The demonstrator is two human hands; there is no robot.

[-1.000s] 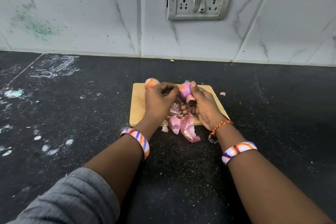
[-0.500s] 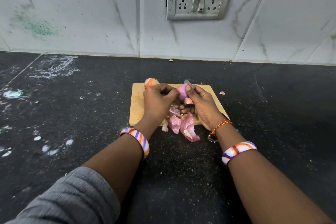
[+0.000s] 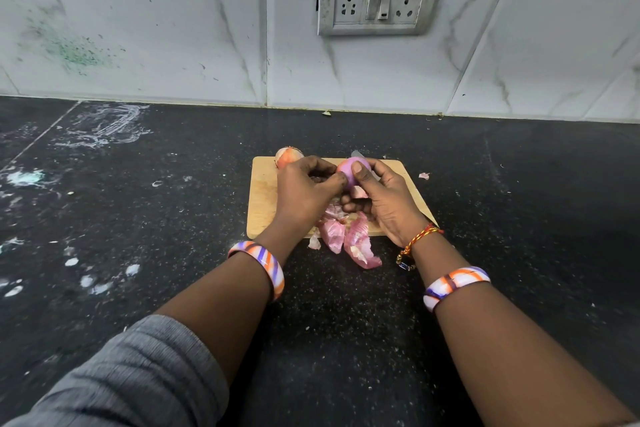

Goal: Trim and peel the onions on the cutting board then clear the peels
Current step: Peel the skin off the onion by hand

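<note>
Over the far edge of the pale wooden cutting board (image 3: 265, 191), both hands grip a glossy purple peeled onion (image 3: 346, 168), left hand (image 3: 304, 189) pinching its side, right hand (image 3: 384, 198) cupping it, thumb on top. An unpeeled orange-brown onion (image 3: 287, 158) waits at the board's far-left corner; pink papery peels (image 3: 356, 243) spill over its near edge onto the speckled black stone bench (image 3: 138, 218) below a white tiled wall (image 3: 173, 28).

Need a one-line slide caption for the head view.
Both hands, left hand and right hand, peel a red onion over the wooden cutting board; loose peels below.
</note>
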